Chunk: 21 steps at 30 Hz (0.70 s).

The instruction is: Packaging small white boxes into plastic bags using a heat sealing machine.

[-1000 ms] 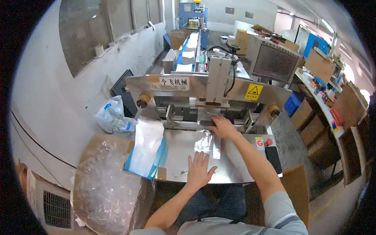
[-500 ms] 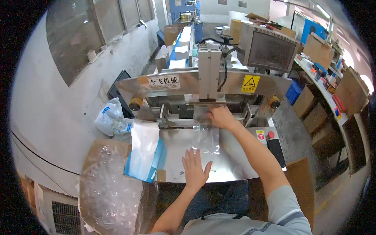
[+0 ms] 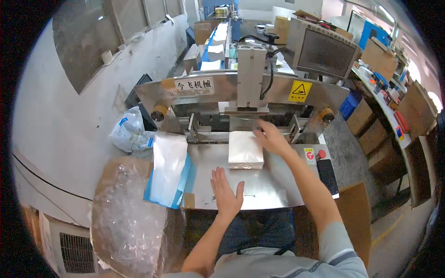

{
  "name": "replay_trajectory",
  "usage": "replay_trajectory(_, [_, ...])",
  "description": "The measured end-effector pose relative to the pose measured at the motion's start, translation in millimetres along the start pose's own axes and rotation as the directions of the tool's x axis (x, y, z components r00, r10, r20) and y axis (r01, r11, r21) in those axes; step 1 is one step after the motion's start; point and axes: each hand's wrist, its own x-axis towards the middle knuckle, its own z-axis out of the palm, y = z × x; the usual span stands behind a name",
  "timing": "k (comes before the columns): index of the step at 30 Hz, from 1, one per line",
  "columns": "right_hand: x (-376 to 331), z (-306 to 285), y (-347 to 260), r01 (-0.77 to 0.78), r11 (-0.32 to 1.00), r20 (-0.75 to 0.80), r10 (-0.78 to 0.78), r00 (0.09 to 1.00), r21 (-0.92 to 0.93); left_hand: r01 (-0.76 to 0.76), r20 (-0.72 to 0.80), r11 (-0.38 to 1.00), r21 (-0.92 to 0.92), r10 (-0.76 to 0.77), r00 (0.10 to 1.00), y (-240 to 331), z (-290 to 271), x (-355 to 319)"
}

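Observation:
A block-shaped stack of white sheets [image 3: 245, 146] lies on the metal worktable at the machine's mouth, its near end wrapped in clear plastic film. By its upper right corner is my right hand [image 3: 274, 139], slightly blurred, fingers apart and tips at the stack's edge. Closer to me, my left hand [image 3: 225, 193] is held open, palm inward and fingers stretched, just short of the stack's near end and touching nothing. Behind the stack stands the metal machine [image 3: 252, 78] with a crosswise plate and an upright central block.
Left of the table's middle, a blue box [image 3: 160, 197] holds white sheets. Beyond it sits a carton of clear plastic bags [image 3: 130, 213]. A black phone [image 3: 327, 177] and a red button [image 3: 321, 154] are at the right edge. A monitor [image 3: 327, 54] stands behind.
The white stack now fills the place where a flat clear bag lay under the machine. My right hand has shifted slightly right; my left stays open near the front.

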Motion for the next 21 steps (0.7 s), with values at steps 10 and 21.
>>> replay_trajectory(10, [-116.4,-19.3,-31.5,-0.424,0.79,0.214,0.366,0.906,0.444,-0.039,0.04,0.996,0.085,0.036,0.999,-2.4,2.9,0.2])
replay_trajectory(21, [-88.8,11.2,-33.5,-0.499,0.748,0.208,0.456,0.865,0.437,0.286,0.076,0.866,-0.409,-0.28,0.957,-10.2,16.4,87.6])
